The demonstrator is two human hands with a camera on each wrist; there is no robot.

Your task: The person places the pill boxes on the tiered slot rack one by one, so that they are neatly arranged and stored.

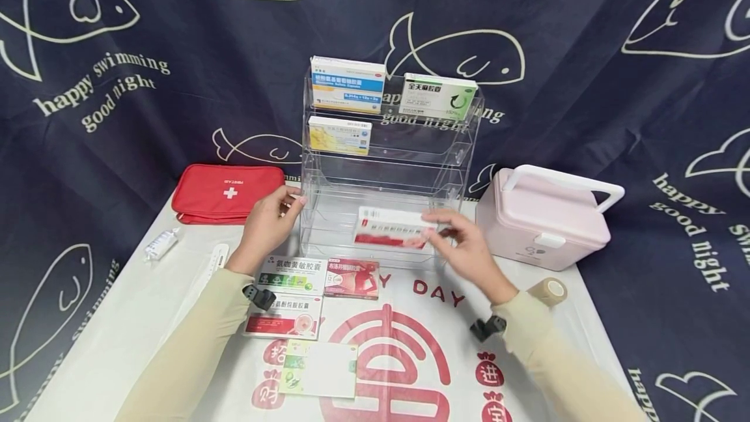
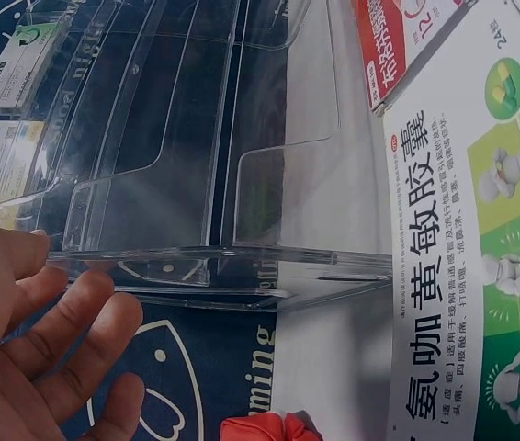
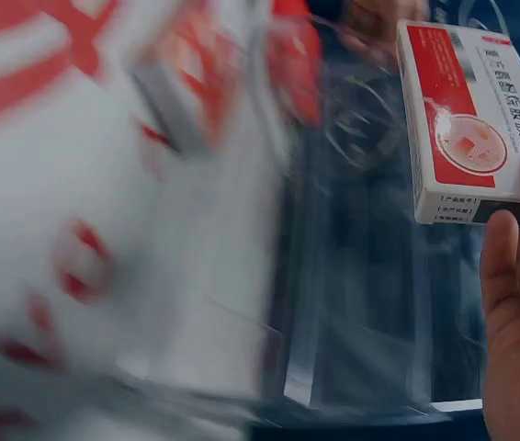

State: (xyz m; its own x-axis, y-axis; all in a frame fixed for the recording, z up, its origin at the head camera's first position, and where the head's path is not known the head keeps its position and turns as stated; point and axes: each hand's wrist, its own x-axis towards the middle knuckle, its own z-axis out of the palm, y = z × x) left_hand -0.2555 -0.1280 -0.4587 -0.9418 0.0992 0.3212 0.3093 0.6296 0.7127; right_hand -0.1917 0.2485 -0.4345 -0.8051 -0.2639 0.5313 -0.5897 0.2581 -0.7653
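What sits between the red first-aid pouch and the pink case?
In the head view, the clear rack stands between pouch and case, with the left hand at its near side.

Medicine boxes, eight in all: three on the upper tiers of the clear acrylic rack (image 1: 457, 148), namely a blue-and-orange box (image 1: 348, 83), a green-and-white box (image 1: 438, 96) and a yellow box (image 1: 340, 135); one red-and-white box (image 1: 389, 226) at the lowest tier; four flat on the table (image 1: 117, 331), in front of the rack. One rack. One red first-aid pouch (image 1: 227, 192). One pink lidded case (image 1: 545, 217). One tan tape roll (image 1: 548, 291). One small white tube (image 1: 161, 243). Two hands.
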